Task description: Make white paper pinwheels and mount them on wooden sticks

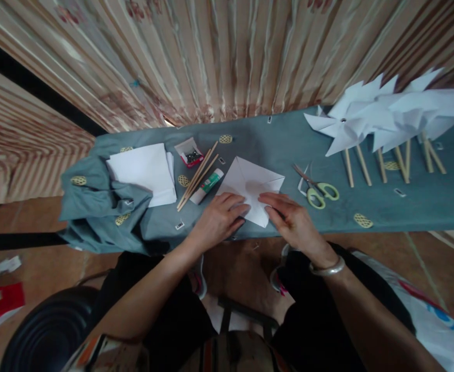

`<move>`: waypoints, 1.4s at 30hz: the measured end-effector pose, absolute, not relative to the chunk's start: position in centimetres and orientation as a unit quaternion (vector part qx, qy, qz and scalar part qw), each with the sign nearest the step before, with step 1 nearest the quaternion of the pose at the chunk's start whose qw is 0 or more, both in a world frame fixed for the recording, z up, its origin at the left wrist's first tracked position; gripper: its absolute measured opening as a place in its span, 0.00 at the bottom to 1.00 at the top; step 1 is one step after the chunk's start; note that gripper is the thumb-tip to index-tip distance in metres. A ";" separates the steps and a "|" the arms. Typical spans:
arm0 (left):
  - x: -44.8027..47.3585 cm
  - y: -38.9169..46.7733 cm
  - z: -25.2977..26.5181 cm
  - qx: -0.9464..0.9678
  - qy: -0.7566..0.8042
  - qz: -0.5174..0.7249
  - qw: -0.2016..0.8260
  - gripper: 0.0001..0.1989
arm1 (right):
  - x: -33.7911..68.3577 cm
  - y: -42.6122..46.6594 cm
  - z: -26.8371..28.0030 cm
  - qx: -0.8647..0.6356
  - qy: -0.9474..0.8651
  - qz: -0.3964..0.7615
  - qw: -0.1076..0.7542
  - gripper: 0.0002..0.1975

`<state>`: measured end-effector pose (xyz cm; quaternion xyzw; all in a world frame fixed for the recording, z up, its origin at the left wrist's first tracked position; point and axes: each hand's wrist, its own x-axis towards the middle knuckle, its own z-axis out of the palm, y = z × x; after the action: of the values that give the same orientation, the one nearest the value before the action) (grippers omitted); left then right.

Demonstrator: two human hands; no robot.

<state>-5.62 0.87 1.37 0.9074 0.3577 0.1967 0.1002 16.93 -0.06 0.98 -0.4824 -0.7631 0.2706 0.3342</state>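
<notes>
a white paper, smooth and almost square, lies flat on the green cloth of the narrow table, in front of the person and between the two hands. it is turned so that one corner points away from the body, and thin lines, like creases, run from the far and right corners towards the middle.

the left hand has lightly bent fingers on the paper, the thumb a little apart; i cannot tell if they pinch its edge. the right hand has its fingers and thumb loosely open, the tips resting on the paper and closed around nothing.

the left corner of the paper is hidden under the left hand. at the right, the paper pinwheels overlap, so their number is hard to count, and the picture edge is near the last blades.

beside the left hand are a glue stick, thin wooden sticks and a small card box with dark, shiny small pieces. scissors with light green plastic handles lie near the right hand.
</notes>
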 end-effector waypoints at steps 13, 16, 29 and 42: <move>-5.0 0.7 0.7 0.876 0.383 0.266 0.123 0.09 | 17.3 0.2 0.5 -0.478 -0.742 0.340 0.324 0.19; -4.8 0.8 0.6 0.864 0.393 0.271 0.158 0.09 | 16.7 0.4 0.1 -0.503 -0.696 0.364 0.362 0.10; -4.8 0.6 0.1 0.849 0.396 0.287 0.198 0.12 | 14.5 1.4 0.4 -0.556 -0.701 0.267 0.359 0.05; -4.6 0.8 -0.4 0.831 0.415 0.298 0.222 0.10 | 14.2 1.2 0.8 -0.565 -0.718 0.216 0.343 0.05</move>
<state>-4.62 0.83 -0.38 0.8306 0.4147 0.2979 0.2222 14.19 1.16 0.84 -0.5652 -0.7184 0.2161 0.3433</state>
